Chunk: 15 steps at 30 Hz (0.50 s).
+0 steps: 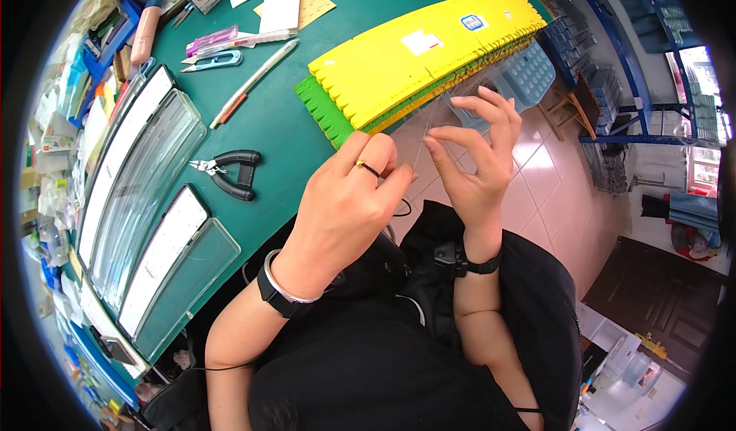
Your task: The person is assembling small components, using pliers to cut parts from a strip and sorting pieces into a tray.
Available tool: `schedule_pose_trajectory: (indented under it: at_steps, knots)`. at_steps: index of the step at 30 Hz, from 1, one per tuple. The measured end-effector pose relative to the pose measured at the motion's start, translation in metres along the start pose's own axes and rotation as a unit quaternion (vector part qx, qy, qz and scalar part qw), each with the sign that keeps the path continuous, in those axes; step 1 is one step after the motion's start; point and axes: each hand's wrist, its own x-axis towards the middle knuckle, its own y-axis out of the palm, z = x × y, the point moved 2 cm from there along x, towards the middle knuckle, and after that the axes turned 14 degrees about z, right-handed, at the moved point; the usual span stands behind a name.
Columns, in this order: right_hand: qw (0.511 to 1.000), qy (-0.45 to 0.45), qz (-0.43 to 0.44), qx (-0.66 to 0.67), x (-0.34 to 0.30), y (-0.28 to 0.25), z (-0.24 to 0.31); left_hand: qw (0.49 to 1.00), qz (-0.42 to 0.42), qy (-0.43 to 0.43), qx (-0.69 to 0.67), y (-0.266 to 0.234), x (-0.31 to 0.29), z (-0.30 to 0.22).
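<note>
A thin clear thread [419,152] runs between my two hands, faint against the pale floor. My left hand [349,201] is closed, fingers curled, at the lower end of this strand; its fingertips are partly hidden. Thumb and index finger of my right hand [481,151] pinch together by the thread, the other fingers raised. Just beyond both hands lies a long yellow notched board [429,55] stacked over a green notched board [326,113]. Many fine strands hang along the yellow board's right edge.
On the green table mat [284,178] lie black-handled nippers [234,174], a white pen [257,82] and blue thread snips [215,60]. Clear flat cases [184,266] stand at the left. A blue plastic basket [529,78] is beyond my right hand, above the tiled floor [537,178].
</note>
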Motion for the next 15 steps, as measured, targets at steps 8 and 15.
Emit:
schedule_pose_trajectory:
  at_steps: [8,15]
  knots:
    - [0.997,-0.009,0.064,-0.045,0.007,-0.001,0.003,1.0,-0.007,0.0,0.013,0.0,0.0,0.0]
    - [0.991,-0.005,0.128,-0.029,0.013,-0.008,0.014,1.0,-0.017,0.001,0.014,0.001,-0.002,0.002]
